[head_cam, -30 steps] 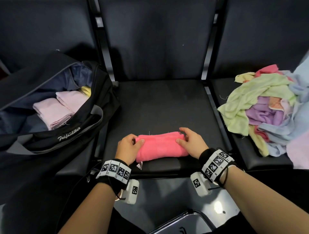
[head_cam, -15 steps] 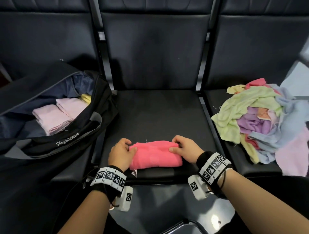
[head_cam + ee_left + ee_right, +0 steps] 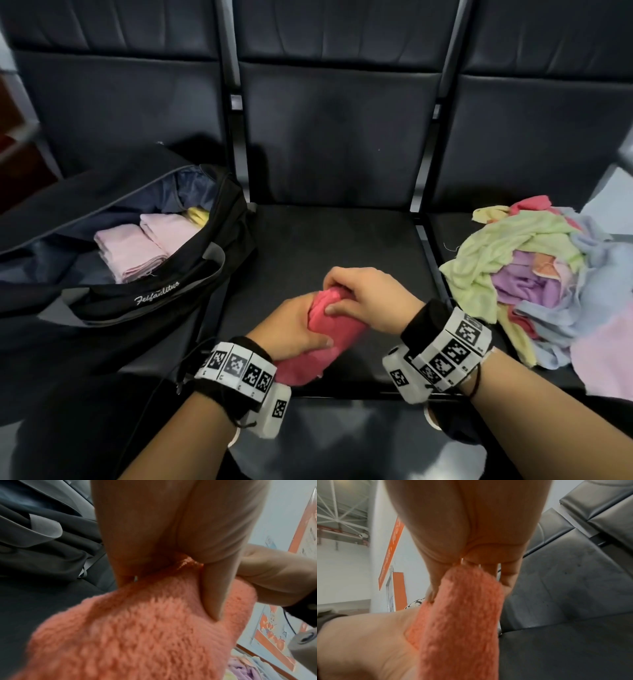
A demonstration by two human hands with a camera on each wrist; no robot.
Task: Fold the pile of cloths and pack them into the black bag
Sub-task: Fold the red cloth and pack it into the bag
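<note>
A folded pink cloth (image 3: 329, 334) is lifted off the middle seat, tilted with its far end up. My left hand (image 3: 296, 330) grips its left side, thumb across the top; in the left wrist view the thumb presses the pink cloth (image 3: 145, 635). My right hand (image 3: 363, 301) grips the upper end, and the right wrist view has its fingers curled round the pink cloth (image 3: 460, 622). The black bag (image 3: 154, 298) lies open on the left seat with folded pale pink cloths (image 3: 137, 250) inside. The pile of cloths (image 3: 534, 274) sits on the right seat.
Three dark seats in a row stand ahead, with the middle seat pan (image 3: 335, 240) bare behind my hands. Metal dividers (image 3: 419, 192) separate the seats. A yellow cloth (image 3: 198, 214) peeks out deeper in the bag.
The pink cloth lay flat on the seat under both hands. Both hands have closed round it, drawn together, and raised it on end.
</note>
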